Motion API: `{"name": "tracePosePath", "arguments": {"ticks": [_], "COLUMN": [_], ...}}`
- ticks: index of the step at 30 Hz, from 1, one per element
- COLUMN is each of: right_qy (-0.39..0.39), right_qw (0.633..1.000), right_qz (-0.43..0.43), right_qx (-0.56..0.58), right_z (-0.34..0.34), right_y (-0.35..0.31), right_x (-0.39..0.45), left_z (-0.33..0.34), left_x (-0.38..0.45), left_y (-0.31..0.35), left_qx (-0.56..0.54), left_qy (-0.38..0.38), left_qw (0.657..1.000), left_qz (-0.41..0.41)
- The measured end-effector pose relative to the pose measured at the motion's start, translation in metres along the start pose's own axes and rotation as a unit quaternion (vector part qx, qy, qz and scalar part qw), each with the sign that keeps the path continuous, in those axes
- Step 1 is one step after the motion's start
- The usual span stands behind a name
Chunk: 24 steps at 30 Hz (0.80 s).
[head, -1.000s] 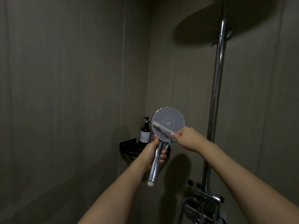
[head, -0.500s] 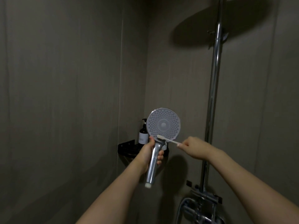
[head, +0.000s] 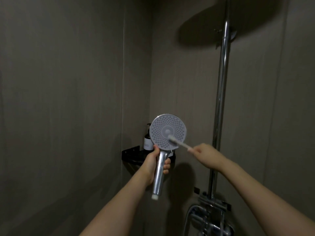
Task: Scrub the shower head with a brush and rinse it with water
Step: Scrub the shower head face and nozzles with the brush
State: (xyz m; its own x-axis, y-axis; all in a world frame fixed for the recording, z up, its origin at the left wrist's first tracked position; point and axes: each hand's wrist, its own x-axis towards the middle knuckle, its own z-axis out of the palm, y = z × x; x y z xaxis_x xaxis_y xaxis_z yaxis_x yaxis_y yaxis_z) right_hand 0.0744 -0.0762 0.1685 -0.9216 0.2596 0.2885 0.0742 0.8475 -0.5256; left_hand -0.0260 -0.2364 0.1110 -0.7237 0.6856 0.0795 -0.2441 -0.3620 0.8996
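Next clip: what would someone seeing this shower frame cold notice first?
The round shower head at centre frame, its nozzle face toward the camera, gripped by the chrome handle in the left hand. The right hand holds a small brush with its bristles on the lower right of the face. Behind, a dark pump bottle stands on a black corner shelf.

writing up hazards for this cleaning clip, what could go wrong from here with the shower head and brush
1. The left hand holds the round grey-faced chrome shower head by its smooth handle alone; scrubbing pressure could twist it or make it slip.
2. The right hand holds the thin white brush at its far end, so the bristles may skid off the face.
3. The dark pump bottle stands on the black corner shelf just behind; a slip could knock it off.
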Motion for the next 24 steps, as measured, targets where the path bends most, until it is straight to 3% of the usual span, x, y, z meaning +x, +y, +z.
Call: {"name": "tracePosePath", "arguments": {"ticks": [2,5,8,11,14,17,20,24], "right_qy": [0.037,-0.045,0.036,-0.038,0.034,-0.111,-0.049,-0.011], "right_qw": [0.999,0.999,0.998,0.998,0.994,0.99,0.989,0.993], "right_qz": [0.002,0.003,-0.001,0.003,0.028,0.06,0.069,0.047], "right_qx": [0.034,0.017,0.044,0.056,0.102,0.064,0.12,0.108], "right_z": [-0.004,0.001,0.001,0.006,0.01,0.023,0.031,0.043], "right_y": [0.005,0.008,0.015,0.019,0.028,0.036,0.044,0.042], "right_x": [0.001,-0.001,0.003,0.003,0.006,0.007,0.013,0.028], "left_z": [0.002,0.002,0.001,0.002,0.002,-0.001,-0.01,-0.026], "left_x": [0.0,0.002,0.004,0.002,0.001,0.002,0.004,0.007], "left_y": [-0.001,-0.003,-0.007,-0.008,-0.01,-0.008,-0.003,0.004], "left_qx": [-0.008,-0.026,-0.054,-0.063,-0.071,-0.077,-0.08,-0.07], "left_qy": [0.002,0.009,0.012,0.021,0.03,0.043,0.057,0.083], "left_qw": [1.0,1.0,0.998,0.998,0.997,0.996,0.994,0.992], "left_qz": [0.0,0.001,0.001,0.007,0.018,0.029,0.042,0.063]}}
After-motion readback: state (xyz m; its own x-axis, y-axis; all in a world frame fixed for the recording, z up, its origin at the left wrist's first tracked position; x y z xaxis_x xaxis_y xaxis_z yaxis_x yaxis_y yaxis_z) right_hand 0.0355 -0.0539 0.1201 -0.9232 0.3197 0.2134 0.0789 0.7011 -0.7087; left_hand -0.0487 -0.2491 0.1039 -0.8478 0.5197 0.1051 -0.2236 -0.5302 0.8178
